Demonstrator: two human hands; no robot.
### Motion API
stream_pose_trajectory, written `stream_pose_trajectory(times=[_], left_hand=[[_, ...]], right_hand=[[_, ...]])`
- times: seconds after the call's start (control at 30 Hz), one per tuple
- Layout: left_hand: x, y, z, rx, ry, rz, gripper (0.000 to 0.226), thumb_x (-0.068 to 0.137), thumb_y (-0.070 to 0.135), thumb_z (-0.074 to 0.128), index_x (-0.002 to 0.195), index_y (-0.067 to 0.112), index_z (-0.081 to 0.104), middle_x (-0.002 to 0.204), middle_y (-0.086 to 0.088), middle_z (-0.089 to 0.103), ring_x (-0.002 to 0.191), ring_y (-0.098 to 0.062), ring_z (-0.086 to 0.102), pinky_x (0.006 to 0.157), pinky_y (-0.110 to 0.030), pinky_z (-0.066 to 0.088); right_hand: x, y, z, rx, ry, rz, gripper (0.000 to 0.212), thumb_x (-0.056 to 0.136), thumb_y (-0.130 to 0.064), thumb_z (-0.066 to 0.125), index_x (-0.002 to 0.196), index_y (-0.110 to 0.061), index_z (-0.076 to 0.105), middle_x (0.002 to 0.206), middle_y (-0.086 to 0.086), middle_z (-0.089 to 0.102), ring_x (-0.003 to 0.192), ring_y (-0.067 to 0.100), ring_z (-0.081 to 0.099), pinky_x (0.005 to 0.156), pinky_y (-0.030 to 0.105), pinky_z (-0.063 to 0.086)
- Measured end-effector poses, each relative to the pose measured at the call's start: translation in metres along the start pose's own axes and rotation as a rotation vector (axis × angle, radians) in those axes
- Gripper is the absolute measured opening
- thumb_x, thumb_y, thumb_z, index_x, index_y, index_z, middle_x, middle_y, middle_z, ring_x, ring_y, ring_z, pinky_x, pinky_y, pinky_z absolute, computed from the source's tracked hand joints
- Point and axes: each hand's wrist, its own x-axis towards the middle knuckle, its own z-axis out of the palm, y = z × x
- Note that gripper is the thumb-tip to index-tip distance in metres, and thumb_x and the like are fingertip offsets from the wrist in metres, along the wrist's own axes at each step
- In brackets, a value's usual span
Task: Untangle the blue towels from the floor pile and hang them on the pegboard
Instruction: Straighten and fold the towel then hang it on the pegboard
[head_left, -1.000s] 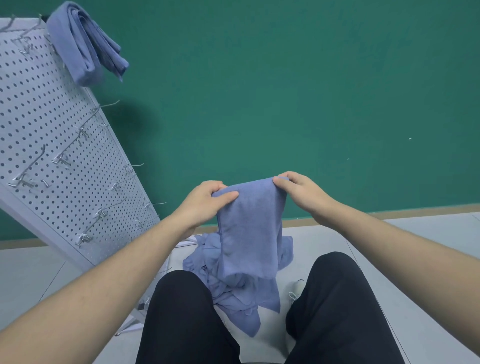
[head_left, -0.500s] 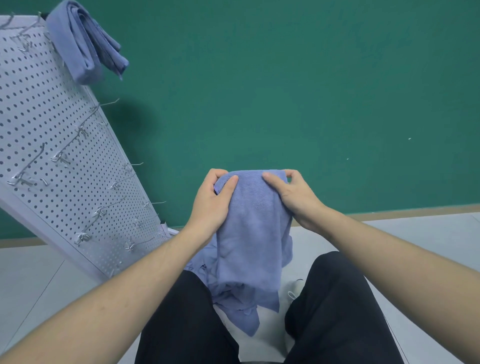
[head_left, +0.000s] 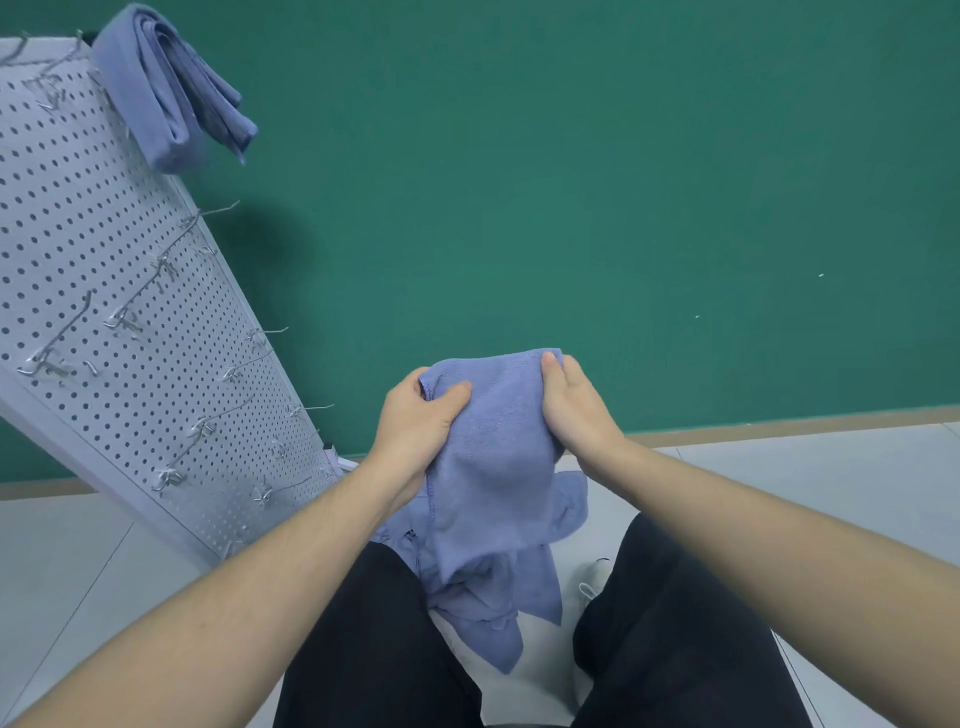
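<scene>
While it hangs: the soft blue terry towel (head_left: 493, 447) is held up between both hands, its lower end trailing down onto the crumpled heap of blue towels on the floor (head_left: 498, 597), between the person's knees in black trousers (head_left: 374, 649).
Risk of snagging: the trailing end may still be caught in the heap, so a lift could drag other cloths along; this is a judgement, as the overlap is hidden.
Risk of slipping: the cloth is bunched in the grip, and one corner could slide out on a hard pull.
Risk at the board: the white perforated metal pegboard (head_left: 104, 291) leans well to the left, and its thin wire hooks (head_left: 171, 260) could catch only a loop of pile.
Left hand (head_left: 415, 421): curled on the towel's upper left edge, thumb on the front face.
Right hand (head_left: 571, 405): closed over the upper right edge, fingers (head_left: 551, 366) wrapped behind the fold.
Already hung: a folded blue towel (head_left: 171, 93) drapes over the board's top corner.
</scene>
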Motion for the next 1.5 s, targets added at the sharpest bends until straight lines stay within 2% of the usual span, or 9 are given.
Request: stream_pose_trajectory(times=[0.13,0.23,0.43,0.6,0.87,1.0,1.1,1.37,1.5], left_hand=[[-0.001,-0.006,-0.001,0.064,0.037,0.11,0.01,0.089,0.022,0.072,0.085,0.019,0.063,0.078,0.008,0.066,0.072,-0.007,0.059,0.072,-0.029,0.05],[-0.002,-0.01,-0.005,0.087,0.075,0.152,0.008,0.089,0.02,0.073,0.085,0.02,0.065,0.076,0.012,0.064,0.07,-0.003,0.057,0.071,-0.021,0.048],[-0.012,-0.022,0.005,0.208,0.135,0.297,0.014,0.089,0.02,0.071,0.08,0.026,0.063,0.075,0.013,0.064,0.066,-0.002,0.053,0.065,-0.019,0.045],[-0.012,-0.026,0.024,0.235,0.218,0.292,0.017,0.091,0.018,0.067,0.082,0.02,0.052,0.073,0.007,0.059,0.062,-0.007,0.048,0.059,-0.025,0.04],[-0.009,-0.019,0.036,0.147,0.177,0.277,0.015,0.096,0.025,0.064,0.086,0.016,0.068,0.099,-0.001,0.065,0.082,0.003,0.057,0.073,-0.009,0.041],[-0.013,-0.013,0.038,-0.005,0.115,0.163,0.025,0.1,0.031,0.059,0.083,0.022,0.074,0.08,0.001,0.071,0.071,-0.007,0.06,0.069,-0.023,0.048],[-0.012,-0.009,0.037,-0.109,0.125,0.099,0.029,0.101,0.033,0.056,0.085,0.014,0.071,0.072,0.004,0.063,0.066,-0.006,0.054,0.067,-0.025,0.047],[-0.007,-0.008,0.035,-0.274,-0.015,0.087,0.021,0.1,0.035,0.059,0.113,0.019,0.063,0.11,-0.003,0.074,0.105,-0.018,0.071,0.092,-0.035,0.055],[0.0,-0.003,0.031,-0.396,0.0,0.009,0.016,0.103,0.032,0.053,0.107,0.02,0.063,0.098,-0.001,0.074,0.09,-0.017,0.071,0.078,-0.031,0.058]], right_hand=[[0.005,0.007,0.002,0.06,-0.064,-0.061,0.049,0.087,-0.06,0.064,0.107,-0.016,0.056,0.101,-0.005,0.064,0.093,0.009,0.065,0.087,0.035,0.053],[0.009,0.017,-0.006,0.096,-0.231,-0.087,0.045,0.078,-0.035,0.082,0.114,-0.02,0.06,0.11,-0.005,0.071,0.102,0.01,0.069,0.089,0.037,0.058],[0.001,0.019,0.009,-0.076,0.04,-0.147,0.02,0.085,-0.023,0.072,0.088,-0.015,0.054,0.081,0.001,0.064,0.073,0.018,0.056,0.07,0.037,0.049],[-0.016,0.01,0.035,-0.052,0.017,-0.225,0.03,0.087,-0.025,0.062,0.072,-0.024,0.037,0.059,-0.016,0.046,0.057,0.01,0.039,0.059,0.034,0.037],[-0.013,-0.002,0.031,0.171,0.019,-0.235,0.019,0.09,-0.024,0.063,0.085,-0.015,0.047,0.069,-0.013,0.05,0.063,0.009,0.045,0.064,0.031,0.041],[-0.016,-0.003,0.029,0.242,-0.042,-0.234,0.005,0.096,-0.022,0.058,0.092,-0.019,0.059,0.078,-0.003,0.062,0.068,0.011,0.055,0.068,0.033,0.05],[-0.018,-0.002,0.025,0.316,-0.113,-0.232,0.026,0.1,-0.007,0.044,0.099,-0.021,0.066,0.082,0.0,0.067,0.075,0.014,0.062,0.075,0.032,0.055],[-0.024,-0.009,0.019,0.266,-0.299,-0.321,0.047,0.097,0.005,0.037,0.122,-0.022,0.066,0.117,-0.004,0.073,0.115,0.005,0.064,0.102,0.019,0.044],[-0.022,-0.002,0.017,0.358,-0.216,-0.327,0.035,0.094,0.01,0.045,0.113,-0.018,0.051,0.099,0.002,0.071,0.089,0.012,0.064,0.088,0.024,0.048]])
